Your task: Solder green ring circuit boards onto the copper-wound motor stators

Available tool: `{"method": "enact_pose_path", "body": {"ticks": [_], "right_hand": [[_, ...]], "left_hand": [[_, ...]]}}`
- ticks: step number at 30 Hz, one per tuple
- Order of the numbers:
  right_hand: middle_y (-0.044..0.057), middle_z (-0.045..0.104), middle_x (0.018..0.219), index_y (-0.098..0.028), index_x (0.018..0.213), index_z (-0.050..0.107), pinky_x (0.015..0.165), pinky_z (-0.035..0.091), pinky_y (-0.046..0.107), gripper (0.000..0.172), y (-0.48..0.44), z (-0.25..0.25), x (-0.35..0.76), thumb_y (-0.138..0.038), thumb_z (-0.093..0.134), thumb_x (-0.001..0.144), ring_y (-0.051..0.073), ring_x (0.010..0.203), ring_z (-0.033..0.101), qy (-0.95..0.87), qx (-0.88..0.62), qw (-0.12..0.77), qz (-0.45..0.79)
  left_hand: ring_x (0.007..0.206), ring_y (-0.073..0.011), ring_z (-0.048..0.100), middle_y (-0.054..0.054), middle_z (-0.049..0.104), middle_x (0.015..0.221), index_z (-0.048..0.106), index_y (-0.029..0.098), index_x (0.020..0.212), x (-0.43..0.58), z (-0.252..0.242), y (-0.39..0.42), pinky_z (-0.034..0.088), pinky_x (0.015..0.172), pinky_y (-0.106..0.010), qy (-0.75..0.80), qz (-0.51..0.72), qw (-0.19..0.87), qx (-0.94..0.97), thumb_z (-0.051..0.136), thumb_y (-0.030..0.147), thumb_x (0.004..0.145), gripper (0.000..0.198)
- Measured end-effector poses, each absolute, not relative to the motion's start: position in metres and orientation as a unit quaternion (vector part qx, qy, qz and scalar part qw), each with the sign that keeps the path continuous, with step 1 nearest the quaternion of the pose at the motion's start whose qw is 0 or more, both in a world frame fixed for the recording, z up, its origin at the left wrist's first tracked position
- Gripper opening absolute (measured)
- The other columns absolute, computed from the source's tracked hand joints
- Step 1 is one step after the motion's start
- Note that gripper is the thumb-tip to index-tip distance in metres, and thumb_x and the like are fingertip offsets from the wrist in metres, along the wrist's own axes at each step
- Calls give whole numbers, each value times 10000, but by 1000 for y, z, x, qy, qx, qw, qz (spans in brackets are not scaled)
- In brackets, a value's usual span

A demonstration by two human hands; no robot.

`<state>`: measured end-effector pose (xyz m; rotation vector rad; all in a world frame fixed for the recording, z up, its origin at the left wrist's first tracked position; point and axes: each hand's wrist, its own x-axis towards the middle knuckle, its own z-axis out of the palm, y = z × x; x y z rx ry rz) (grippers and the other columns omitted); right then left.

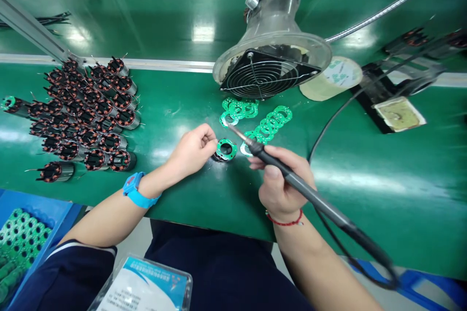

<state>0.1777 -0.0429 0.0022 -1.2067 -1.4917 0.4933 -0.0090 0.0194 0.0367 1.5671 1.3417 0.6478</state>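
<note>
My right hand (286, 182) is wrapped round a soldering iron (310, 194), whose metal tip points up and left over the loose boards. In front of me a motor stator (219, 157) stands upright with a green ring-shaped circuit board (231, 152) on its top. My left hand (195, 149) is closed in a pinch at the left edge of that stator and board; exactly where the fingertips grip is partly hidden. The iron's tip is above and apart from this board. Just behind lie loose ring boards (272, 124) in overlapping rows.
Several stators (87, 116) stand grouped at the left. A fume extractor hood (272, 58) hangs low over the boards. Behind it are a tape roll (333, 77) and, further right, an iron stand with a sponge (399, 114). The iron's cable (328, 121) loops at right. A blue bin (60, 214) holds green boards.
</note>
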Motion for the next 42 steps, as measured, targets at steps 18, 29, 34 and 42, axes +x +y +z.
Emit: {"method": "enact_pose_path", "body": {"ticks": [18,29,34,42], "right_hand": [[99,657,1168,-252,1353,440,897,553,448,508,-20,1,175,-277,622,880,264,1076,640,-755,-511,386,143],[87,664,1266,-299,1450,315,909,499,471,637,-26,14,161,-196,577,878,278,1171,591,-824,-422,369,87],[85,713,1151,-262,1361,458,890,488,445,503,-27,16,160,-185,569,877,265,1109,626,-819,-445,357,62],[60,765,1037,-257,1327,521,898,532,425,406,-32,14,163,-236,549,923,234,992,706,-758,-476,431,115]], "left_hand": [[763,-154,521,-18,591,833,573,185,822,-26,41,24,395,705,-282,461,151,393,781,549,151,838,45],[608,-90,469,38,543,666,580,156,782,-17,37,24,352,571,-216,478,247,539,648,575,200,825,62],[614,-89,475,40,548,667,576,154,776,-18,39,24,354,580,-215,482,241,552,636,562,174,824,53],[593,-94,470,47,506,658,505,173,769,-16,31,24,351,568,-230,507,245,539,627,476,175,852,88]]}}
